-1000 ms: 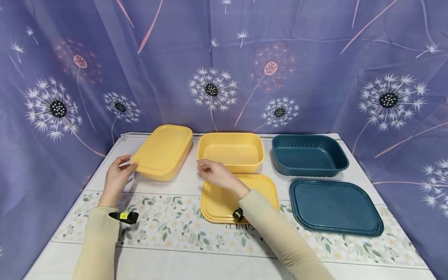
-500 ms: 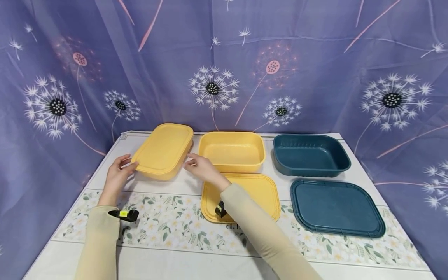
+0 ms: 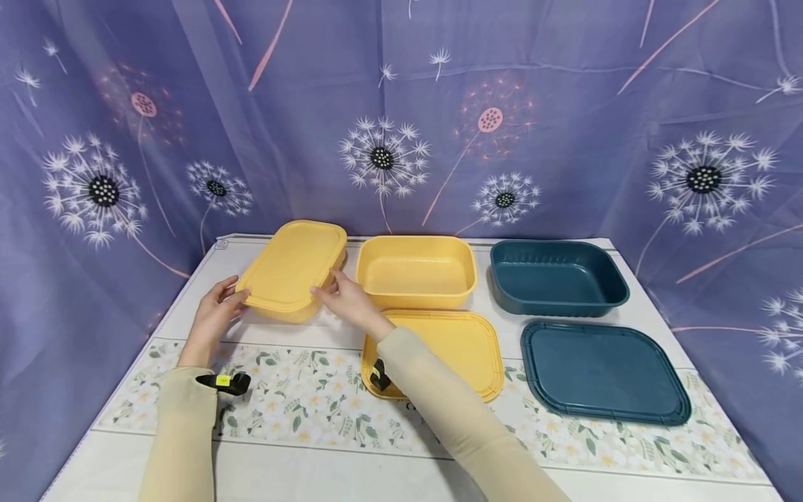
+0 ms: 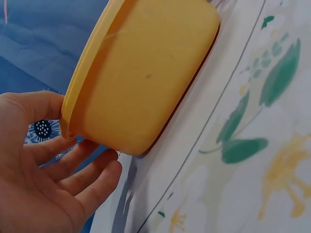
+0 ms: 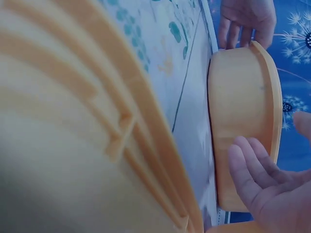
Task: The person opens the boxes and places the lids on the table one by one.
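A yellow lidded food storage container [image 3: 295,265] stands at a slant at the back left of the table. My left hand [image 3: 215,317] grips its near left corner, with the thumb at the lid's edge and the fingers around the side, as the left wrist view shows on the container [image 4: 150,73]. My right hand [image 3: 348,300] is at the container's right side. In the right wrist view its fingers [image 5: 248,160] are fairly straight along the container wall [image 5: 238,97], and the thumb stands apart from them.
An uncovered yellow container [image 3: 417,268] stands at the middle back, with a yellow lid [image 3: 452,348] before it, partly under my right forearm. A dark blue container [image 3: 558,279] and its matching blue lid [image 3: 605,373] are on the right. A purple dandelion curtain [image 3: 301,139] hangs behind.
My right hand has moved left from in front of the uncovered yellow container to the right side of the lidded one. The left hand has stayed at its corner.
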`<state>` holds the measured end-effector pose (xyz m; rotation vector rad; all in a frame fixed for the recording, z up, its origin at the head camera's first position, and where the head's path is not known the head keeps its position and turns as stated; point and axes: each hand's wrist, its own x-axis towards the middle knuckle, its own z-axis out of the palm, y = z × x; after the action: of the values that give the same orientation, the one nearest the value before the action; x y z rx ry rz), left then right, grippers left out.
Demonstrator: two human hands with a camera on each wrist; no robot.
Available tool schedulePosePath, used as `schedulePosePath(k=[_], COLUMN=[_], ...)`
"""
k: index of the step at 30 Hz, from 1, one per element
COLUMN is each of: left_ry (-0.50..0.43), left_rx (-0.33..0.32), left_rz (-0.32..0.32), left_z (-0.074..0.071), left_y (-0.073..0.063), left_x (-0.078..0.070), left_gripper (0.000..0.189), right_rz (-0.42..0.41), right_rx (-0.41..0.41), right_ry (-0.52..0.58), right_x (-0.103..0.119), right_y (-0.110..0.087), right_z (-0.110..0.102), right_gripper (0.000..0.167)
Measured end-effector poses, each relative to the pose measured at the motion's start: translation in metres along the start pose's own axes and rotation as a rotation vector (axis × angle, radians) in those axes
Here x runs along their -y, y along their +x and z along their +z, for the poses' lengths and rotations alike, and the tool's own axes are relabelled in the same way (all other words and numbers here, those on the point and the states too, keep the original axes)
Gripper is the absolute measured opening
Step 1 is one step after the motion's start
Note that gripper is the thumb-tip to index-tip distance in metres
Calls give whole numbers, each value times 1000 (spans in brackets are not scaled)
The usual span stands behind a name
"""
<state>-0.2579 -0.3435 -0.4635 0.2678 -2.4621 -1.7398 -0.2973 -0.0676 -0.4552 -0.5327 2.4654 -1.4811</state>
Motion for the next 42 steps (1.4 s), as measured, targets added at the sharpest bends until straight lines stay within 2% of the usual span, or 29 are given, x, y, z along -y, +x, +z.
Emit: schedulePosePath(k=[9,14,19,27,35,42], left_ry=[-77,-95,-87,-39,-40,13], left_rx=[-25,-43,-32,30,122,196], left_rz=[-13,-25,-20,-42,-91,-97], left_z=[4,4,2,-2,-5,-12], left_y=[-8,-3,-2,-10,-13,-17], left_x=[-13,-3,3,0,-4,-7], left_gripper=[60,62,64,69,79,90], right_rz=[49,41,43,16,29,51], right_rx=[-44,-46,-28,6,14,10], right_ry=[-70,-72,-63,-37,-27,-41], right_x=[1,0,-1,-2,-4,-4], right_y=[1,1,2,1,3,4], right_z=[11,11,9,6,1,3], right_gripper=[80,80,79,75,74,68])
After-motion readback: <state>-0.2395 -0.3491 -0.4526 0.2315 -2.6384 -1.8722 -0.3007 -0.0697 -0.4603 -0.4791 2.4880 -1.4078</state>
